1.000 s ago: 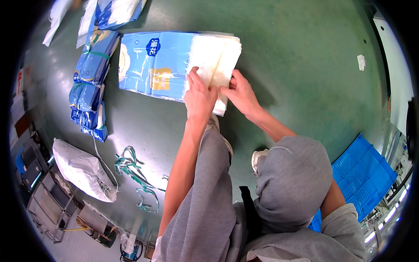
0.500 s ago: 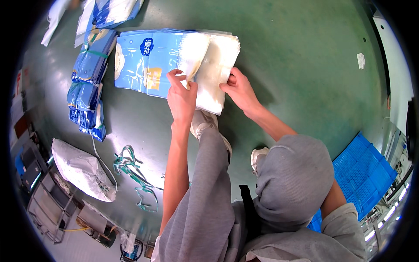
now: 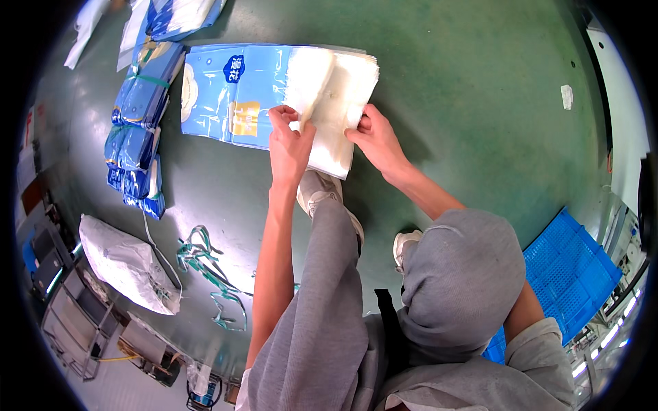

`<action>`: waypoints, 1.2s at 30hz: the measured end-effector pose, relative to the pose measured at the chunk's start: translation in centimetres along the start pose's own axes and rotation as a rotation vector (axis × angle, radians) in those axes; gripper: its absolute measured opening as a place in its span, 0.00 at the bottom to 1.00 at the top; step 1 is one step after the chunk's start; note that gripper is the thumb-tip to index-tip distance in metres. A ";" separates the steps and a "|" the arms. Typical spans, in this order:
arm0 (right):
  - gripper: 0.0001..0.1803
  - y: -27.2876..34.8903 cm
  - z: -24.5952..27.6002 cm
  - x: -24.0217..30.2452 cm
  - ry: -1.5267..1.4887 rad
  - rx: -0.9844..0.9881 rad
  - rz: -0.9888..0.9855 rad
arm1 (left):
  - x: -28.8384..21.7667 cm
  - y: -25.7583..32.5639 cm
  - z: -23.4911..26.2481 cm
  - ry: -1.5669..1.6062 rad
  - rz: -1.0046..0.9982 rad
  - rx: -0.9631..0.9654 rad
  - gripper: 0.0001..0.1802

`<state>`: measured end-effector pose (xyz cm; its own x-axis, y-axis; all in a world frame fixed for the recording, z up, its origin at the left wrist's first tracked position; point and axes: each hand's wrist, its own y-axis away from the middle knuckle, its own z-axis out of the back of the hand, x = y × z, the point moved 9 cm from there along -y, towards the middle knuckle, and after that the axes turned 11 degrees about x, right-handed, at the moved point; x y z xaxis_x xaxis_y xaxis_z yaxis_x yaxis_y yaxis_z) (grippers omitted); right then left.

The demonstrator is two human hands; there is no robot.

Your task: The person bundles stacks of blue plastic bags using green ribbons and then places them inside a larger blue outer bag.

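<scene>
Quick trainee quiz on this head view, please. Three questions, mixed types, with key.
1. Which hand is at the right edge of the blue-and-white stack?
A) left
B) right
2. True or false: the tied bundles lie to the right of that stack.
3. Fill in: the tangled straps lying loose on the floor are mostly ____.

Key:
1. B, the right hand
2. False; they lie to its left
3. green
</scene>
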<state>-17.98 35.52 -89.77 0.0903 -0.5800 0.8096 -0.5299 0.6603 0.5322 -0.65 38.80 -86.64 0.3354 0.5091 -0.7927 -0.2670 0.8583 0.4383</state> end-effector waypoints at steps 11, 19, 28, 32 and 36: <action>0.21 -0.1 -0.7 0.5 0.089 -0.037 0.023 | -0.9 1.4 -0.5 0.069 0.007 -0.005 0.27; 0.23 -0.2 -0.9 1.3 0.201 -0.025 0.029 | -2.7 2.0 -2.2 -0.161 -0.151 0.072 0.38; 0.22 -0.4 -0.8 2.0 0.140 -0.033 0.055 | -1.1 1.3 -0.1 0.128 0.093 0.197 0.35; 0.19 -1.0 1.1 -0.4 -0.012 -0.036 0.014 | -1.1 0.8 4.9 0.233 0.077 0.084 0.33; 0.20 -0.9 1.7 -0.9 -0.119 -0.032 -0.058 | -2.5 0.8 9.3 0.475 0.011 -0.004 0.31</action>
<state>-19.07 34.65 -91.38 0.0180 -0.6691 0.7430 -0.4993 0.6378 0.5865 6.69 38.83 -80.36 -0.1172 0.4313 -0.8946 -0.2719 0.8524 0.4466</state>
